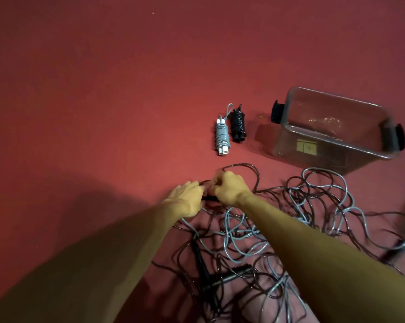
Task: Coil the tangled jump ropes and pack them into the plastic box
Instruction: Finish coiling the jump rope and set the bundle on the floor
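Left grip (187, 197) clasping black handle (209, 198), right grip (229, 188) pinching black rope (243, 164), tangled jump ropes (298, 201) beneath

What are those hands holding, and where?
The left hand grips a black jump rope's handle; the right hand pinches the cord beside it.

An indoor floor of plain red carpet (98, 89); which kind of room is unclear.
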`<state>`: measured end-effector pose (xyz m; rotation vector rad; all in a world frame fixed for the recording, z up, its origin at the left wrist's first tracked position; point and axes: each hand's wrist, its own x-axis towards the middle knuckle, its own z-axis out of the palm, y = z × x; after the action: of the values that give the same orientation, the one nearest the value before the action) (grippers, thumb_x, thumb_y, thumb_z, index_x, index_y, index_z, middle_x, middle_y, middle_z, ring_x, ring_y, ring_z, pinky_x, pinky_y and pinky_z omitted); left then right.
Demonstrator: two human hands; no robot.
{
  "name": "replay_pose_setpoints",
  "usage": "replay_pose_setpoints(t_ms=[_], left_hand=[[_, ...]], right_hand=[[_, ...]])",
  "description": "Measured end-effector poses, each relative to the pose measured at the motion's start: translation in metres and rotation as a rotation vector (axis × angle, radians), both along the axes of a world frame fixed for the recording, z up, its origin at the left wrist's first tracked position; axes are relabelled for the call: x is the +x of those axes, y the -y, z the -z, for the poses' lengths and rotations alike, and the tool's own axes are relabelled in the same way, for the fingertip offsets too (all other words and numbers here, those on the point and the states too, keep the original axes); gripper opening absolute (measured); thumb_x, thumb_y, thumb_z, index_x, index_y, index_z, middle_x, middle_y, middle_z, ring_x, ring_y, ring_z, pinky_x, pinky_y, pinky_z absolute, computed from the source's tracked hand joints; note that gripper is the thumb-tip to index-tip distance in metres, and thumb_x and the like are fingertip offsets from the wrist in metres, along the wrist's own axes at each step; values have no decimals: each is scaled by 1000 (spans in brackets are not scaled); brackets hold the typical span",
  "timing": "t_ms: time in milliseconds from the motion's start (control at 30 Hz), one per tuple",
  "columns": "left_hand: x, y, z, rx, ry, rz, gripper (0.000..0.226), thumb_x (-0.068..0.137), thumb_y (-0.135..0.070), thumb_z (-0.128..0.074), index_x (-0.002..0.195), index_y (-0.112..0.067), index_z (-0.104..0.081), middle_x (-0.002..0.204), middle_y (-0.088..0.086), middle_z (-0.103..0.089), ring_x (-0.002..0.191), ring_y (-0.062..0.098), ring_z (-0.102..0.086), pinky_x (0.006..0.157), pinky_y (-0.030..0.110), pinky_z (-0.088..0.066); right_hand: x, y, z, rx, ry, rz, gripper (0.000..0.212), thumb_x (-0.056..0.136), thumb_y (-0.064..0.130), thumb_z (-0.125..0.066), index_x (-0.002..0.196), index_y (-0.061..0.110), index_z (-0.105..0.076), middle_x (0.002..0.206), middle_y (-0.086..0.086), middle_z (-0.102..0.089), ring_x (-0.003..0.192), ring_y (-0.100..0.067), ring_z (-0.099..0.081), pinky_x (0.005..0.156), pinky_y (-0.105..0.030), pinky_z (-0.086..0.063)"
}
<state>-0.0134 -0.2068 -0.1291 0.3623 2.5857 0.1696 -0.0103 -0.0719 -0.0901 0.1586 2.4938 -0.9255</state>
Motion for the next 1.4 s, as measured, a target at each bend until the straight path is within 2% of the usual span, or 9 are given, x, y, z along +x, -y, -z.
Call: replay_pose_setpoints(t_ms=[300, 400, 667, 767, 933, 1067, 1200, 1300, 1400], left_hand=[[2, -18, 26, -309, -266, 205, 40, 94, -11, -50, 134, -12, -44, 133, 7, -46, 126, 27, -38, 102, 37, -28], [-5, -14, 14, -303, -281, 255, 32, 99, -22, -49, 130, -15, -46, 131, 6, -47, 125, 25, -42, 100, 39, -29], [-11, -8, -112, -162, -419, 421, 23, 105, -31, -31, 115, -18, -47, 112, 5, -61, 101, 34, -63, 69, 37, -39], [-5, -19, -163, -114, -497, 368, 26, 103, -34, -31, 112, -21, -52, 113, 7, -66, 100, 38, -63, 71, 38, -38], [32, -44, -246, 138, -573, 195, 31, 99, -34, -35, 101, -24, -64, 95, 6, -69, 89, 35, -63, 70, 34, -35], [65, -65, -293, 386, -518, -141, 31, 95, -33, -41, 82, -21, -67, 75, -1, -59, 78, 27, -51, 72, 32, -36], [97, -95, -327, 855, -260, -427, 34, 89, -26, -44, 65, -13, -63, 55, 4, -52, 50, 25, -46, 52, 30, -37], [128, -118, -338, 1285, 130, -662, 29, 89, -21, -39, 73, -10, -61, 48, 2, -44, 31, 14, -27, 39, 16, -20], [146, -129, -347, 1421, 263, -636, 27, 89, -22, -38, 78, -9, -59, 50, 1, -41, 32, 12, -24, 36, 14, -18]], right_hand=[[0, -32, -3, -19, -35, -1, 18, 89, 11, -54, 93, 9, -71, 102, -11, -71, 105, -29, -60, 87, -26, -44], [0, -44, -14, -29, -63, 40, 21, 90, 10, -53, 99, 8, -72, 105, -9, -71, 106, -25, -61, 90, -25, -43], [8, -69, -69, -43, -93, 109, 38, 90, 4, -50, 125, 12, -59, 124, -7, -65, 110, -22, -60, 97, -25, -43], [21, -70, -100, -93, -118, 99, 40, 87, 5, -54, 127, 12, -57, 123, -7, -65, 111, -24, -61, 97, -30, -47], [53, -78, -164, -184, -312, 147, 7, 91, 16, -61, 97, 19, -60, 84, 2, -63, 82, -19, -58, 76, -33, -45], [78, -97, -210, -336, -455, 269, 14, 92, 17, -61, 79, 21, -61, 71, 8, -60, 70, -13, -55, 71, -34, -44], [115, -109, -268, -569, -592, 370, 15, 99, 17, -53, 95, 7, -63, 74, -6, -64, 58, -9, -56, 57, -21, -47], [144, -118, -297, -843, -566, 442, 22, 101, 24, -50, 89, 10, -62, 65, 1, -61, 54, -10, -59, 53, -23, -49], [165, -131, -293, -770, -607, 394, 22, 98, 28, -56, 82, 14, -63, 67, -2, -61, 58, -15, -61, 57, -26, -49]])
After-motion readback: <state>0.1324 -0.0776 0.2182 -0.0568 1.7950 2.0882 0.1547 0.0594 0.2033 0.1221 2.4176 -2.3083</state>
